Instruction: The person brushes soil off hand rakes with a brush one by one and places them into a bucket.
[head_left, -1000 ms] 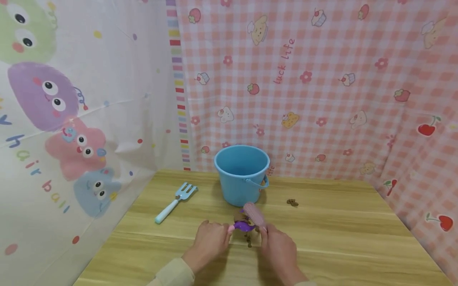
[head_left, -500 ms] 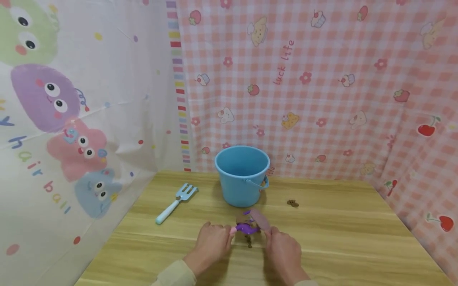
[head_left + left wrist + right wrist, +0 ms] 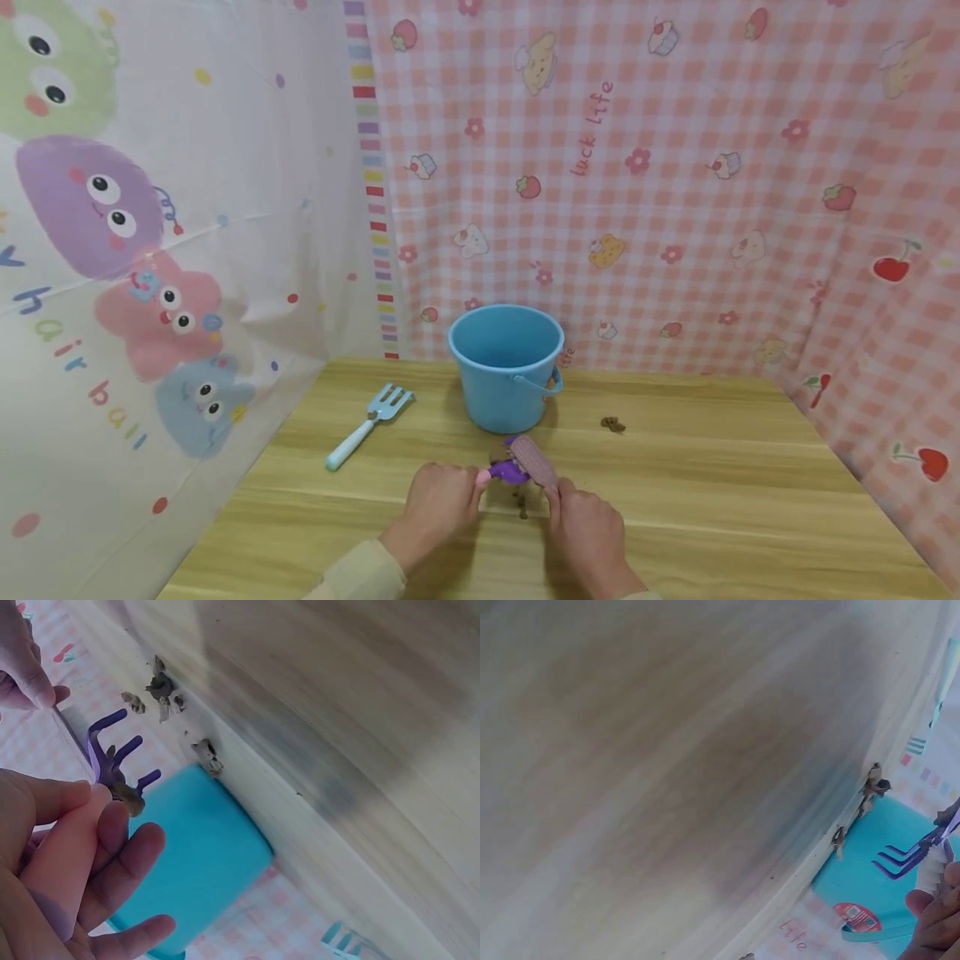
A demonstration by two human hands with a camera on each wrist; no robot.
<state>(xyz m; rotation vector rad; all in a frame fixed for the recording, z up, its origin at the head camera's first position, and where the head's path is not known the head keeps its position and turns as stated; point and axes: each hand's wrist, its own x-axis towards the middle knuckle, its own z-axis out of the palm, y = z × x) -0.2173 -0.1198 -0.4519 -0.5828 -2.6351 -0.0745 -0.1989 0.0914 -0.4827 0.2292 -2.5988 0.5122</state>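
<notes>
My left hand [image 3: 441, 500] grips the pink handle of a small purple hand rake [image 3: 510, 473], whose bent tines show in the left wrist view. A brown, crumbly clump [image 3: 127, 796] clings to the rake's head. My right hand [image 3: 588, 525] holds a pale pink, ribbed paddle-shaped tool [image 3: 534, 461] by its narrow end. The paddle lies across the rake head in the head view; whether they touch I cannot tell. Loose brown bits [image 3: 521, 504] lie on the table under the tools. In the right wrist view, the right hand [image 3: 937, 922] is partly cut off.
Just behind the tools stands a light blue bucket [image 3: 504, 400], handle hanging on its right side. A light blue toy fork [image 3: 371, 425] lies to the left. Another brown clump [image 3: 612, 425] sits right of the bucket. Printed cloths [image 3: 600, 208] enclose the wooden table [image 3: 712, 483].
The paddle shifted down and right, then came back up and left over the rake head. My left hand and the rake moved only slightly.
</notes>
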